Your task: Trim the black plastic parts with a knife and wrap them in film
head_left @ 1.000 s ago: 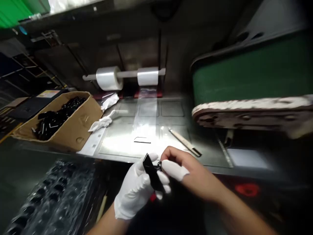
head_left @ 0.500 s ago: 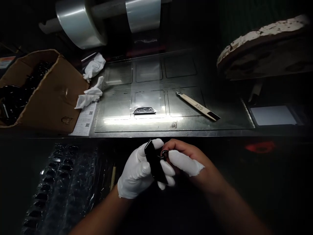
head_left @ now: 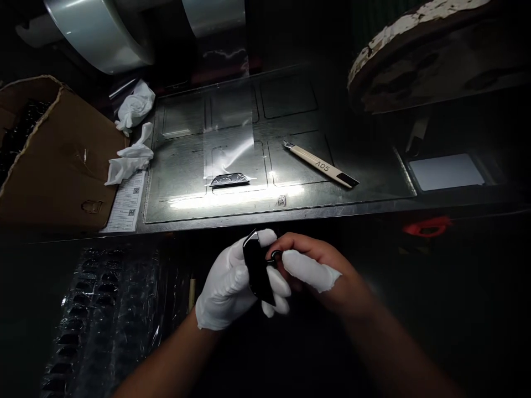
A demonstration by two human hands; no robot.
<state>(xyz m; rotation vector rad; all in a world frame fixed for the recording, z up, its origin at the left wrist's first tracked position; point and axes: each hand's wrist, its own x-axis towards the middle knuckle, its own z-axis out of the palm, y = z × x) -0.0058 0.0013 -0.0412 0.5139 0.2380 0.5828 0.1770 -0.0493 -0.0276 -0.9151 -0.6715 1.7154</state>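
Well, a long, dark steel-edged desk [head_left: 186, 182] fills the middle of a dim workshop, its top marked into rectangular panels and brightly lit along 1 band. Above it sit 2 wide rolls of clear plastic film [head_left: 95, 27], and a rounded dark machine guard with a chipped white edge [head_left: 423, 50] looms to the right. To the left, a brown cardboard box [head_left: 58, 160] holds glossy black parts [head_left: 25, 127], and a heap of clear bubble wrap [head_left: 99, 315] lies below the desk edge.

On the desk are 2 crumpled white cloths [head_left: 135, 105], a white paper sheet printed with QR codes [head_left: 124, 202], and a cream utility knife marked A05 [head_left: 319, 166]. A small dark piece [head_left: 229, 179] sits at the end of a strip of clear film [head_left: 228, 143].

In front of the desk, the white-gloved left hand [head_left: 226, 287] is closed around a flat, glossy black slab [head_left: 258, 271]. The bare right hand [head_left: 315, 271], with white fingertip covers [head_left: 309, 271], is half curled against a small dark ring [head_left: 274, 257] at the slab's upper edge; whether it grips the ring is hard to tell.
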